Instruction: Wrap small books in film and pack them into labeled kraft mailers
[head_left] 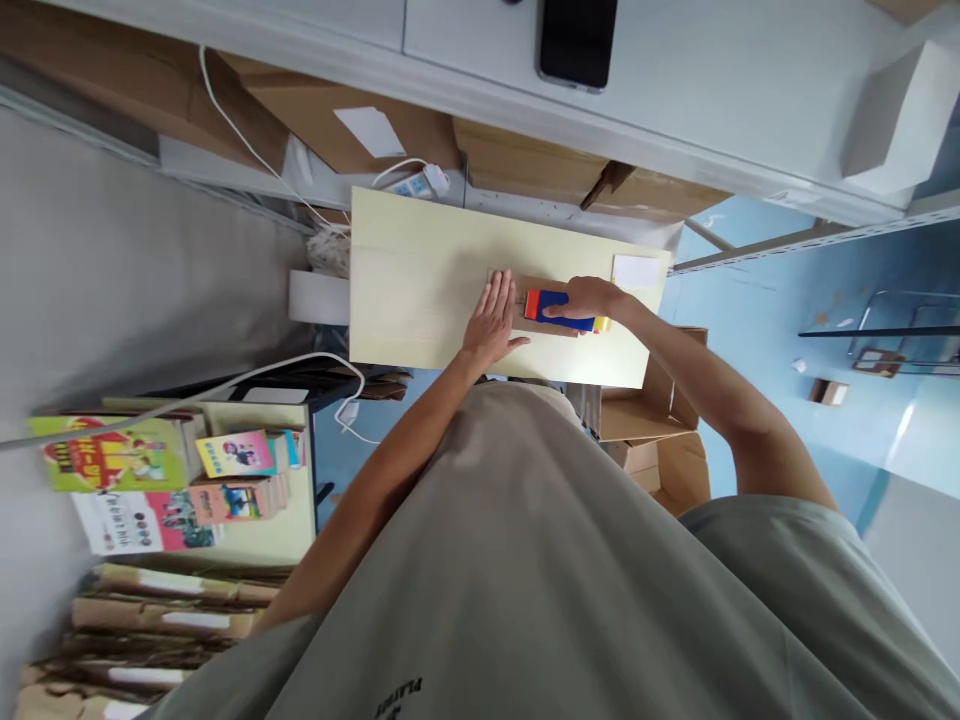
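On a pale yellow table [420, 290] lies a flat brown cardboard parcel [541, 290]. My left hand [493, 322] lies flat with spread fingers on the parcel's left end. My right hand [589, 297] grips a blue, red and yellow tape dispenser [562, 310] and presses it onto the parcel's top. Both forearms reach out from my grey shirt.
A white label [636, 271] lies at the table's far right corner. Brown cartons [652, 440] stand by the table, more lie under a white shelf with a black phone [576, 42]. Colourful booklets [172, 465] and stacked parcels [150, 630] sit at left. A power strip [420, 183] lies behind.
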